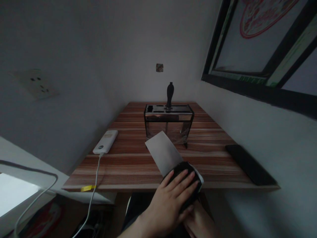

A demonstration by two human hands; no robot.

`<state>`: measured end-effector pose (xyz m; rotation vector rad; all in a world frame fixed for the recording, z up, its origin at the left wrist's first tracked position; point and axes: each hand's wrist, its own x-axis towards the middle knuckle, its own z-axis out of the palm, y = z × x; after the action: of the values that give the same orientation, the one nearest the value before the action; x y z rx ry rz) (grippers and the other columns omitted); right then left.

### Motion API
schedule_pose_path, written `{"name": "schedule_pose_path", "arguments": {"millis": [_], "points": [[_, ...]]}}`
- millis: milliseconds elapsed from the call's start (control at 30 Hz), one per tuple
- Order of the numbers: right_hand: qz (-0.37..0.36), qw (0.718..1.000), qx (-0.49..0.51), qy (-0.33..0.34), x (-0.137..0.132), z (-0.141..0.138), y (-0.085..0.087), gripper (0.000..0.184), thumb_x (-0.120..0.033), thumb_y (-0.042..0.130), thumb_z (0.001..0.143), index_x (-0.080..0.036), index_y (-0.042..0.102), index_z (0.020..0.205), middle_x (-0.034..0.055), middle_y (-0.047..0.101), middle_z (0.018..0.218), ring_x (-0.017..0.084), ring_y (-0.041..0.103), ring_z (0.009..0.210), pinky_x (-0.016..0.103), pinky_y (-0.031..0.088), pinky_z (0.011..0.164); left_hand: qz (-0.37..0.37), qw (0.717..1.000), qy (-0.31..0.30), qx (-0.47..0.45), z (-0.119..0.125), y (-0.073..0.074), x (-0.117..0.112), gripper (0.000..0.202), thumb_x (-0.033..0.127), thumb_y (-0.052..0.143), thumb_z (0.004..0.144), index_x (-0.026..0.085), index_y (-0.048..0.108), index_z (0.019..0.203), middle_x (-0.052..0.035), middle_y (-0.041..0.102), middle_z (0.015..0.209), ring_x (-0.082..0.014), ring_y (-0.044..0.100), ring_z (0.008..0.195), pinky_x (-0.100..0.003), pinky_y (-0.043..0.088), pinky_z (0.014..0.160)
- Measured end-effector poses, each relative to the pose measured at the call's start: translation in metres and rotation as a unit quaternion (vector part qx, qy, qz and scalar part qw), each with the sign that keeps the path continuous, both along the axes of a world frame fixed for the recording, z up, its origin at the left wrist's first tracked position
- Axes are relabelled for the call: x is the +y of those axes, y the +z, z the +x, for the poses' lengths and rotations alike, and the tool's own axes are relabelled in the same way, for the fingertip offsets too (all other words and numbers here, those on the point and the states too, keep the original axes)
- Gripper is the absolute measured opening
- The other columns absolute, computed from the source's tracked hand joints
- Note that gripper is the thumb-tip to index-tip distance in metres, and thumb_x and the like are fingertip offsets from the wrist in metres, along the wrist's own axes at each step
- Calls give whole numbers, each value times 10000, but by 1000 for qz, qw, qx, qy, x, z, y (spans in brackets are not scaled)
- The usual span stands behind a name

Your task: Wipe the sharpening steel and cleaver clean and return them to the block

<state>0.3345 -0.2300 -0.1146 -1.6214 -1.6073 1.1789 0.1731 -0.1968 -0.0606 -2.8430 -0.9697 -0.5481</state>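
Over the table's front edge, a cleaver (164,152) with a broad grey rectangular blade points up and to the left. A black cloth (190,195) with a pale edge lies around the lower part of the blade. My left hand (170,198) presses on this cloth from above, its fingers curved around it. Lower down and partly covered, my right hand (198,218) is closed below the cloth, at the handle end; the handle itself is hidden. Behind the blade stands a knife block (169,117) with clear sides, and a black-handled tool (170,94) sticks up from it.
The wood-grained table (128,165) meets walls on its sides. A white power bank (106,142) with a cable (95,185) lies at left, near yellow tape (86,188). At right lies a black flat object (250,163). A socket (38,84) and a framed window (250,66) are on the walls.
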Motion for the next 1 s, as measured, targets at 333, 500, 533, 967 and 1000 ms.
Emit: {"name": "schedule_pose_path", "arguments": {"millis": [333,500,533,967,1000], "points": [[-47,994,95,15,-6,-9,6,531,-476,664,757,-186,598,1197,65,683,842,267,666,890,316,544,740,50,988,137,-47,-13,8,33,551,342,407,980,239,243,1496,-18,286,1554,-219,203,1447,-436,177,1180],[-81,989,117,37,-3,-9,4,517,-555,681,726,-189,607,1083,-5,567,678,182,610,650,240,485,557,46,982,172,-63,-20,15,52,534,290,399,979,216,261,1489,-37,265,1560,-225,174,1454,-464,157,1180],[-81,988,120,51,-2,-9,5,531,-577,705,694,-185,608,1038,-17,541,660,166,587,627,226,466,540,45,981,178,-65,-22,16,57,527,281,398,978,207,273,1484,-43,270,1559,-229,173,1454,-473,151,1180],[-118,979,136,97,-2,-10,27,714,-803,442,737,-193,512,1101,-89,393,573,41,303,379,158,249,347,57,968,219,-111,-36,34,84,504,259,361,978,177,292,1471,-79,282,1554,-228,167,1455,-511,139,1175],[-124,980,133,87,-2,-11,28,716,-802,431,742,-192,510,1109,-94,387,559,43,302,377,157,249,347,59,967,221,-113,-36,34,84,504,260,360,978,180,292,1471,-80,285,1553,-231,168,1455,-514,140,1174]]}}
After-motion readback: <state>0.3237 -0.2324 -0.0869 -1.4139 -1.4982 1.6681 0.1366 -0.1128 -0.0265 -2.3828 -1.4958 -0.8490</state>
